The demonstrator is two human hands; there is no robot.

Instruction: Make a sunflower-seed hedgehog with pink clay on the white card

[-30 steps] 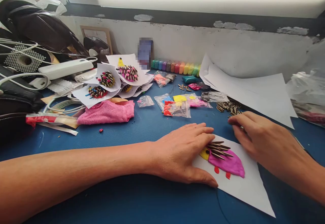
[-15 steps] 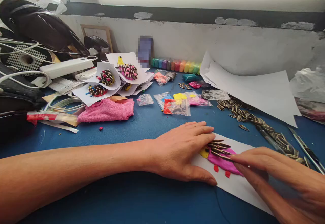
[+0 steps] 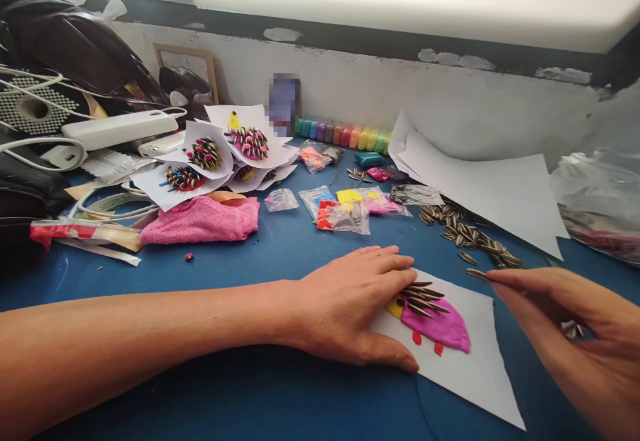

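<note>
Striped seed (image 3: 479,274), jutting from pinched right fingers (image 3: 533,280), left fingers (image 3: 387,264) spread over paper (image 3: 465,388)

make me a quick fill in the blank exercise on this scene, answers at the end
1. The right hand pinches a striped ____.
2. The paper under the left hand is ____.
3. The two small clay pieces below the magenta clay shape are ____.
4. The cloth beyond the left forearm is ____.

Missing words: seed; white; red; pink.

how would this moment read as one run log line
left hand: resting on white paper | right hand: pinching sunflower seed | magenta clay body: seeds near yellow head
</note>
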